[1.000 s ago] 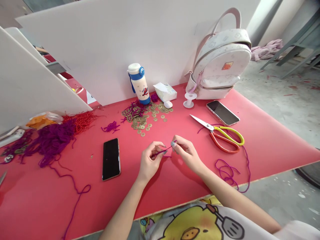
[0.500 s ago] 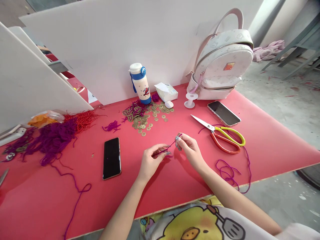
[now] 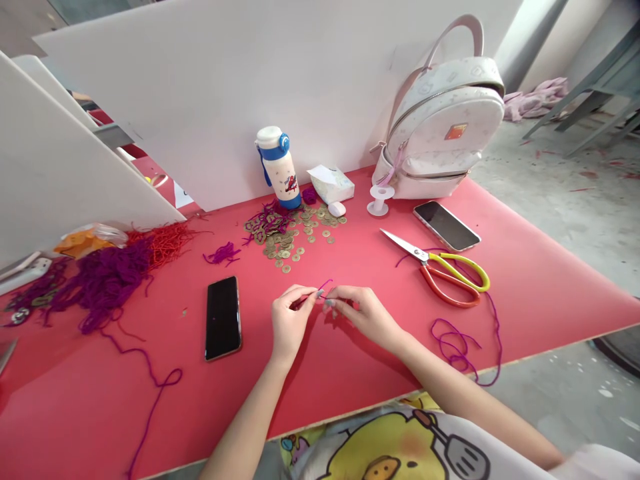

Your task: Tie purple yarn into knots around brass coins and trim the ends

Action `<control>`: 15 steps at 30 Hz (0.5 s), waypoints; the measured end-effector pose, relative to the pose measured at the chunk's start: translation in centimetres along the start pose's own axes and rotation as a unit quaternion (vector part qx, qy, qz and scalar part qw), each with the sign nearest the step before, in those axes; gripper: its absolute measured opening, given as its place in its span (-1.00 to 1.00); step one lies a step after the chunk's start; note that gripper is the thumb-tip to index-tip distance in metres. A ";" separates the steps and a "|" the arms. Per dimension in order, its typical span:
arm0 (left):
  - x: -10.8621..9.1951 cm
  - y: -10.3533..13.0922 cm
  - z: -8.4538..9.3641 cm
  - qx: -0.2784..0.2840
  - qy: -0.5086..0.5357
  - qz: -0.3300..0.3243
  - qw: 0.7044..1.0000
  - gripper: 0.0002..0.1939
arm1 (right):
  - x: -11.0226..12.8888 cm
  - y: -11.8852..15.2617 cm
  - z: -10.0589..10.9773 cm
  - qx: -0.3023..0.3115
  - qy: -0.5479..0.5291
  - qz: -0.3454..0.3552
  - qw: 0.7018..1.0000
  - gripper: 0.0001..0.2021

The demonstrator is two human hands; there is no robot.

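Over the middle of the red table (image 3: 280, 400), my left hand (image 3: 295, 317) pinches a short purple cord (image 3: 326, 283) between thumb and fingertips. My right hand (image 3: 361, 312) is closed on the same cord just to the right, its fingertips nearly meeting the left ones. One end of the cord sticks up above the fingertips. Part of the cord is hidden inside the fingers. A black phone (image 3: 223, 319) lies left of my left hand. Scissors (image 3: 440, 267) with red and yellow handles lie to the right of my right hand.
Behind the hands are holed brass coins (image 3: 285, 253), a white-blue bottle (image 3: 280, 167), a tissue pack (image 3: 331, 184) and a white spool (image 3: 379, 201). A backpack (image 3: 440, 140) and second phone (image 3: 447, 225) stand and lie right. Purple yarn (image 3: 113, 280) is piled left; loose cord (image 3: 455, 343) lies near the front edge.
My right hand has moved left and down, bringing its fingertips close to my left ones. The stretch of cord between the hands is shorter. My left hand has shifted slightly left.
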State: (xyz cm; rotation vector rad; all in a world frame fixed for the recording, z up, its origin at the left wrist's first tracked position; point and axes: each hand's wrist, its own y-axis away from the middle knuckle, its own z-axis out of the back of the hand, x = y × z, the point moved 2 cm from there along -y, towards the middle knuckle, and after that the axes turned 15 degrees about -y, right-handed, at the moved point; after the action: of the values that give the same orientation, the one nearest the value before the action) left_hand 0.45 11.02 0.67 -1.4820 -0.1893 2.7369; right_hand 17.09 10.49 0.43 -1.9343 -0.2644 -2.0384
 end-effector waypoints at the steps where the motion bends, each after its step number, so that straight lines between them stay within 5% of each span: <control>1: 0.0 0.0 0.0 0.001 -0.029 -0.013 0.999 -0.87 | 0.1 0.0 0.1 0.000 0.035 0.016 0.999 -0.77; 5: -0.1 0.1 -0.1 0.047 -0.160 -0.097 0.981 -0.86 | 0.5 0.1 0.4 -0.012 0.145 0.061 0.987 -0.75; 9: -0.6 0.3 -0.2 0.112 -0.100 -0.136 0.979 -0.84 | 0.3 0.0 0.7 -0.067 0.102 0.074 0.990 -0.78; 15: -0.9 0.2 0.1 0.039 0.028 -0.058 0.997 -0.79 | 0.1 -0.2 0.7 -0.079 0.059 0.058 0.993 -0.89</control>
State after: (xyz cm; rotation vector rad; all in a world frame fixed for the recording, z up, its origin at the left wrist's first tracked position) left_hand 0.83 10.76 1.49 -1.4768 -0.1609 2.5778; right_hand 17.70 10.95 0.56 -1.8607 0.0386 -2.1425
